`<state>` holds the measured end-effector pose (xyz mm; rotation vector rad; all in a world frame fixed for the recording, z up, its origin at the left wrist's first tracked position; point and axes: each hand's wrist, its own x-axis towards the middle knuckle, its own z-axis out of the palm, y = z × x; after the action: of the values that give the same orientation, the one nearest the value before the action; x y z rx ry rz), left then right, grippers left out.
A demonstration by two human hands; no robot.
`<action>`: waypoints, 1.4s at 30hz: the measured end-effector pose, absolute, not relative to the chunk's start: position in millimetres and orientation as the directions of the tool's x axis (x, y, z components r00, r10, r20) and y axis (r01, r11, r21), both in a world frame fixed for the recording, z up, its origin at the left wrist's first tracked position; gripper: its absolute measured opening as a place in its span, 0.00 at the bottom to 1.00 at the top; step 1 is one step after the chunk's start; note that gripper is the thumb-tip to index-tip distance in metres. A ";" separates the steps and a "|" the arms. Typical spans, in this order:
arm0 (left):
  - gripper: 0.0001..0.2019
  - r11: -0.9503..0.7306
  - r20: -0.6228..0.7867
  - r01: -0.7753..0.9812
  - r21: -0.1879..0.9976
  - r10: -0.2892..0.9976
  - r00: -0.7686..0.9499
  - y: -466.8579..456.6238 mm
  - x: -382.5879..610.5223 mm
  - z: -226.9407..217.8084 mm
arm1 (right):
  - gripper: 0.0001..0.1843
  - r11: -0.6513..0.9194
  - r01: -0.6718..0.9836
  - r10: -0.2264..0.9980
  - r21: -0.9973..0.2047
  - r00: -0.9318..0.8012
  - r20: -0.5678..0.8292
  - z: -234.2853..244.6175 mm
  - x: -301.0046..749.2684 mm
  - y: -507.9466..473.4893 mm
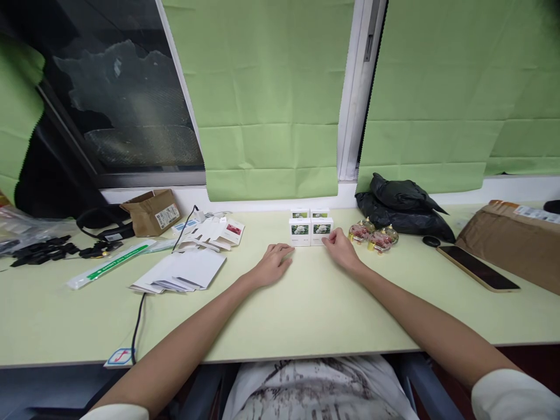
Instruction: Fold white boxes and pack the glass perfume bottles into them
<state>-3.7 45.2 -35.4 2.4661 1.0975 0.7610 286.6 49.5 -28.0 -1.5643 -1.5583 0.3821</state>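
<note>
While the head view shows four boxes (299,240) in two rows on the tabletop (289,326), you're apparently squaring them up: right hand (342,249) has fingers narrow at the front right box's (318,234) edge, grip unclear; left hand (272,266) lies empty near the row, fingers loosely spread. Next nudge calls for light, even pressure.

Small white square-fronted boxes (300,239): smooth, printed paperboard.
Long pale-green table (284,315): smooth, low-sheen top.
Green hanging curtain (271,99): matt, creased cloth.
Lumpy black bags (394,213): glossy, wrinkled plastic.
Open brown rectangular box (153,216): matt cardboard.
Flat rectangular phone (476,266): smooth, glossy black screen.
</note>
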 end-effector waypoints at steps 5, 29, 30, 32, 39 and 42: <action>0.21 -0.666 0.364 0.584 0.463 0.744 0.560 48.0 -7.8 -39.4 | 0.08 0.394 0.659 0.906 -0.640 -0.163 0.390 -24.4 272.0 34.2; 0.18 -0.602 0.318 0.722 0.341 0.797 0.514 43.3 -20.5 -27.3 | 0.30 0.506 0.806 0.854 -0.307 -0.418 0.311 -40.5 274.5 43.6; 0.18 -0.604 0.316 0.720 0.341 0.795 0.517 43.3 -20.4 -27.2 | 0.30 0.504 0.806 0.855 -0.310 -0.415 0.310 -40.4 274.7 44.0; 0.19 -0.605 0.309 0.719 0.341 0.795 0.523 43.4 -20.4 -27.2 | 0.30 0.496 0.809 0.860 -0.315 -0.408 0.308 -40.1 274.7 44.9; 0.22 -0.620 0.296 0.700 0.353 0.784 0.545 41.8 -18.4 -26.1 | 0.27 0.485 0.811 0.864 -0.329 -0.386 0.322 -40.4 275.9 49.2; 0.24 -0.646 0.292 0.677 0.352 0.763 0.576 40.4 -14.0 -25.9 | 0.25 0.462 0.820 0.874 -0.336 -0.357 0.331 -41.1 277.5 50.9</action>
<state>-14.0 40.4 -25.9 2.6051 1.2065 0.6278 277.5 50.9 -41.1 -1.4129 -2.2525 0.1535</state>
